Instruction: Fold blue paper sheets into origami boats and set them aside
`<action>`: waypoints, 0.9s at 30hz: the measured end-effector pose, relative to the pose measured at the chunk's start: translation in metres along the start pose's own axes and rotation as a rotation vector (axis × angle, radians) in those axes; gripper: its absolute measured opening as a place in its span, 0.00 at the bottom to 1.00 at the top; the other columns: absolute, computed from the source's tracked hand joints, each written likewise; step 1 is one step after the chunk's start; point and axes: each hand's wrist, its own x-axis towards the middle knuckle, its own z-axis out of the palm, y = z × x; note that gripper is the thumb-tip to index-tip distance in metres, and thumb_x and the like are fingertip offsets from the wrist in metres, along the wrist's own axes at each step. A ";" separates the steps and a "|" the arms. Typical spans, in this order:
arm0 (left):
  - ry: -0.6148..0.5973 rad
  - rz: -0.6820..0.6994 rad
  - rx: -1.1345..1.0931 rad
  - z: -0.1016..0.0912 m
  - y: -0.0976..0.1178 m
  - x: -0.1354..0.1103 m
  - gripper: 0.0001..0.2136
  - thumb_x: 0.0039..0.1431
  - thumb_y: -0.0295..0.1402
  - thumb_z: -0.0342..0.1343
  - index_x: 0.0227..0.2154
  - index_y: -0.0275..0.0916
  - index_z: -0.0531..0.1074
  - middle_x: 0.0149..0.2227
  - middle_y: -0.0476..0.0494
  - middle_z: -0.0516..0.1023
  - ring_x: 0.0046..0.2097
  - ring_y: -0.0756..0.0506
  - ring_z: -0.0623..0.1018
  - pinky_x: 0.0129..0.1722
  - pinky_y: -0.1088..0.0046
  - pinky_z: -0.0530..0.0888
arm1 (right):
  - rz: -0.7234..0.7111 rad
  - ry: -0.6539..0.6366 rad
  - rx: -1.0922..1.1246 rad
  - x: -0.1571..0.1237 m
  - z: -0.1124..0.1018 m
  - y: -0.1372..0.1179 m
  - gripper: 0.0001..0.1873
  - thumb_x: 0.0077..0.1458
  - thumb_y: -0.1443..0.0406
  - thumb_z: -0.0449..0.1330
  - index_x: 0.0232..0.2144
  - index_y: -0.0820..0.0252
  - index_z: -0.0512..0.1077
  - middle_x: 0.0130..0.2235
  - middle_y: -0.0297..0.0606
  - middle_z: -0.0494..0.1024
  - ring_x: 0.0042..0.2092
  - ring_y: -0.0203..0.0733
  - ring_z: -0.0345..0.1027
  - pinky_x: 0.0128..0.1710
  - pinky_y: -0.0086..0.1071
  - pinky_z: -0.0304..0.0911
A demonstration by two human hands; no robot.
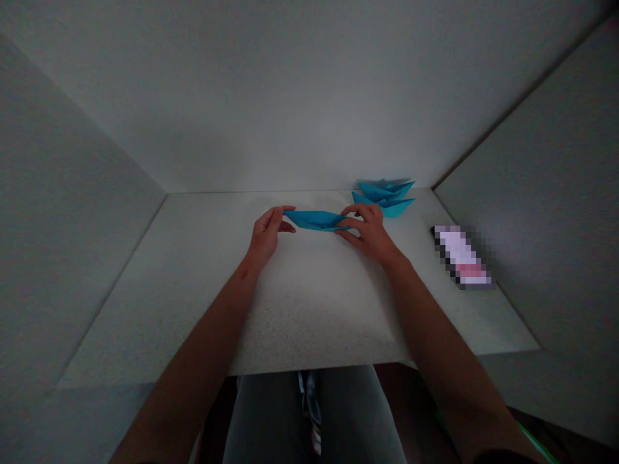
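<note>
A flat folded blue paper piece (pixel 316 220) is stretched between both hands just above the white table (pixel 300 303). My left hand (pixel 267 233) pinches its left tip with thumb and fingers. My right hand (pixel 370 232) pinches its right end, fingers curled over the paper. Behind my right hand, two finished blue paper boats (pixel 385 196) sit near the table's far right corner.
White walls close in the table on the left, back and right. A blurred flat object (pixel 461 255) lies at the table's right side. The table's front edge runs above my knees.
</note>
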 end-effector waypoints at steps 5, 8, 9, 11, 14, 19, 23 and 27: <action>0.147 0.007 -0.010 -0.005 0.000 0.003 0.27 0.68 0.62 0.59 0.41 0.40 0.82 0.39 0.41 0.83 0.28 0.51 0.77 0.31 0.74 0.78 | 0.122 0.023 -0.095 -0.016 -0.026 0.024 0.12 0.68 0.58 0.63 0.47 0.49 0.85 0.57 0.46 0.81 0.58 0.62 0.65 0.59 0.57 0.59; 0.161 -0.009 -0.012 -0.005 -0.001 0.005 0.26 0.69 0.61 0.58 0.39 0.39 0.82 0.36 0.42 0.82 0.28 0.51 0.76 0.29 0.74 0.75 | 0.262 0.108 -0.162 -0.029 -0.035 0.043 0.11 0.64 0.59 0.64 0.44 0.50 0.86 0.57 0.46 0.80 0.58 0.64 0.64 0.58 0.60 0.59; 0.160 -0.014 -0.013 -0.005 -0.001 0.005 0.26 0.70 0.60 0.58 0.38 0.39 0.82 0.36 0.42 0.82 0.28 0.51 0.76 0.29 0.74 0.75 | 0.318 0.144 -0.189 -0.033 -0.036 0.048 0.11 0.62 0.59 0.65 0.43 0.50 0.87 0.57 0.47 0.80 0.58 0.66 0.63 0.58 0.62 0.58; 0.157 -0.026 -0.013 -0.005 -0.002 0.005 0.26 0.70 0.60 0.58 0.37 0.39 0.82 0.35 0.42 0.82 0.27 0.51 0.76 0.28 0.74 0.74 | 0.432 0.225 -0.231 -0.038 -0.035 0.056 0.12 0.60 0.59 0.66 0.42 0.51 0.87 0.59 0.50 0.79 0.60 0.69 0.61 0.59 0.66 0.57; 0.157 -0.032 -0.012 -0.004 -0.004 0.005 0.26 0.70 0.61 0.58 0.37 0.39 0.82 0.34 0.43 0.82 0.27 0.51 0.76 0.28 0.75 0.73 | 0.559 0.305 -0.236 -0.039 -0.034 0.059 0.12 0.60 0.59 0.64 0.43 0.52 0.87 0.59 0.52 0.78 0.61 0.71 0.59 0.60 0.70 0.56; 0.169 -0.040 -0.004 -0.005 -0.006 0.006 0.27 0.68 0.62 0.58 0.37 0.39 0.82 0.33 0.43 0.81 0.27 0.51 0.76 0.28 0.75 0.73 | 0.608 0.263 -0.209 -0.029 -0.040 0.048 0.13 0.63 0.60 0.62 0.45 0.54 0.86 0.56 0.54 0.79 0.61 0.72 0.62 0.60 0.70 0.56; 0.173 -0.031 0.005 -0.006 -0.007 0.007 0.28 0.69 0.62 0.58 0.36 0.39 0.81 0.33 0.43 0.81 0.27 0.51 0.75 0.28 0.74 0.72 | 0.471 0.181 -0.106 -0.024 -0.048 0.042 0.13 0.63 0.61 0.63 0.44 0.54 0.87 0.48 0.49 0.83 0.51 0.61 0.73 0.57 0.57 0.63; 0.174 -0.032 0.017 -0.006 -0.008 0.007 0.28 0.69 0.62 0.57 0.36 0.39 0.81 0.32 0.43 0.81 0.27 0.51 0.75 0.28 0.74 0.72 | 0.329 0.037 0.010 -0.021 -0.049 0.041 0.12 0.63 0.63 0.64 0.43 0.53 0.87 0.43 0.43 0.85 0.42 0.51 0.76 0.50 0.47 0.67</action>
